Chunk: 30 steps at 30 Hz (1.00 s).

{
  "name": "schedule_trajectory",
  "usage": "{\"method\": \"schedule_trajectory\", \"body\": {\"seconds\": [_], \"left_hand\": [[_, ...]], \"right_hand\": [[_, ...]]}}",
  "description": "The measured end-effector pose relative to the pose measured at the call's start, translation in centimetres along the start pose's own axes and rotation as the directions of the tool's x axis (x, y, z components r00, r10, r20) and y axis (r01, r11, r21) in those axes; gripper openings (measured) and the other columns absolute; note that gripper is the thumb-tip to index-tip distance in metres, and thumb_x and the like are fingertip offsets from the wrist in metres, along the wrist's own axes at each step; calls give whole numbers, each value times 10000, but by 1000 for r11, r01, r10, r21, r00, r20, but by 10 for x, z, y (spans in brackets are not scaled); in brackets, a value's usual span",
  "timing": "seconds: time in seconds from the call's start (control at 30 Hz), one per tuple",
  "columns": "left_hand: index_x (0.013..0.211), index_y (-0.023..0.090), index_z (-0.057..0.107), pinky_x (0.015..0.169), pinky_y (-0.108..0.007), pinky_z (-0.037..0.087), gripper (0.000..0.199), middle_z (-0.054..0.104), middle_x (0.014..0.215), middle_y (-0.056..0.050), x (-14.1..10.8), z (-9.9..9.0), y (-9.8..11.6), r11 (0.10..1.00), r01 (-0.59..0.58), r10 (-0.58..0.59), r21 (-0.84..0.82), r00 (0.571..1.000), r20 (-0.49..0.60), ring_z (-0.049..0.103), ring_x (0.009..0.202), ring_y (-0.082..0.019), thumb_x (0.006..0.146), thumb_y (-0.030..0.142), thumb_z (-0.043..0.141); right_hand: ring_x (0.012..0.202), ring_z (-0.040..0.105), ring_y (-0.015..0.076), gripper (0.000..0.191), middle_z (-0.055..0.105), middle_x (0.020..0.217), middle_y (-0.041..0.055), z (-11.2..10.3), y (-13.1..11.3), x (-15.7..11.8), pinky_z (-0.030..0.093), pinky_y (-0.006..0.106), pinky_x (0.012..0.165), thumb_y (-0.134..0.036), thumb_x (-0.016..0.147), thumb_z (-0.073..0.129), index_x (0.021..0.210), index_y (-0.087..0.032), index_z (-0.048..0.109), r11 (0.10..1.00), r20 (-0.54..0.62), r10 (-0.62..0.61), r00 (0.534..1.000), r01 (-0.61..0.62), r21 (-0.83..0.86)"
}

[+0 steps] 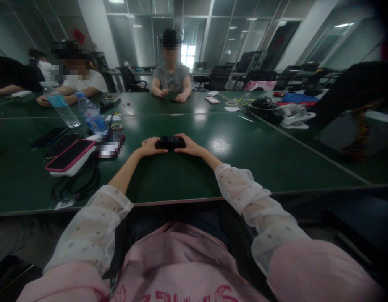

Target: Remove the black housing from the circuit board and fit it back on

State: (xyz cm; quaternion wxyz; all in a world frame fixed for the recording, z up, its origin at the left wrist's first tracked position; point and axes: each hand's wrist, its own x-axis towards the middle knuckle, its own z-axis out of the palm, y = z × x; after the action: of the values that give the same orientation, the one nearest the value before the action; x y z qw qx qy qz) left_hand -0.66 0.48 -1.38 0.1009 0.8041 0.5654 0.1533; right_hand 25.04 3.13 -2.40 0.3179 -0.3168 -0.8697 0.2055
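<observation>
A small black box-shaped device [170,143] rests on, or just above, the green table [178,180] in front of me. My left hand [152,146] grips its left end, with the thumb along the near side. At its right end my right hand [188,145] holds it the same way. The top face looks dark and glossy, but its details are too dim to read. Both forearms reach over the table's front edge.
Left of my arm lie a pink-rimmed phone [72,155], more dark phones [52,137] and a black cord [95,176]. Water bottles [91,113] stand behind them. Cables and a white gadget [296,117] lie at right. A person [171,79] sits opposite; others sit at left.
</observation>
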Motion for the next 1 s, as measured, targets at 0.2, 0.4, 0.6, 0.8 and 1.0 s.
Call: {"method": "schedule_trajectory", "body": {"seconds": [0.2,0.4,0.6,0.8,1.0], "left_hand": [[1263,249,479,1062,-471,273,784,529,1305,-79,2,2,-1,1000,5,-5,13,1000,-14,445,1242,-331,666,748,575],[1268,258,476,1059,-477,271,781,534,1303,-81,1,2,-1,1000,5,-5,12,1000,-10,434,1251,-328,669,750,574],[1264,249,484,1055,-474,273,781,533,1295,-80,2,2,-2,1000,-3,3,11,1000,-15,447,1235,-331,671,750,572],[1264,239,480,1052,-473,281,804,528,1298,-86,4,3,-4,1000,-5,5,19,1000,-18,447,1235,-325,663,765,567],[1263,247,479,1054,-475,279,801,530,1301,-83,4,4,-5,1000,-5,5,17,1000,-21,446,1237,-325,660,767,569]], "right_hand": [[1151,519,298,689,530,1248,111,-1,-2,0,396,521,994,-389,684,739,1277,-228,428,1000,15,-11,1000,11,3],[1155,511,291,678,521,1255,111,0,1,1,405,496,992,-391,692,738,1271,-215,433,1000,11,-16,1000,16,-2],[1138,518,288,677,532,1236,107,0,2,0,408,499,984,-381,687,745,1268,-220,438,1000,9,-6,1000,6,13],[1152,507,293,687,522,1246,93,0,3,0,400,519,986,-395,681,749,1275,-245,438,1000,13,7,1000,-8,30],[1145,515,293,676,533,1238,88,0,3,0,406,526,978,-385,684,742,1271,-252,434,999,18,9,1000,-10,30]]}}
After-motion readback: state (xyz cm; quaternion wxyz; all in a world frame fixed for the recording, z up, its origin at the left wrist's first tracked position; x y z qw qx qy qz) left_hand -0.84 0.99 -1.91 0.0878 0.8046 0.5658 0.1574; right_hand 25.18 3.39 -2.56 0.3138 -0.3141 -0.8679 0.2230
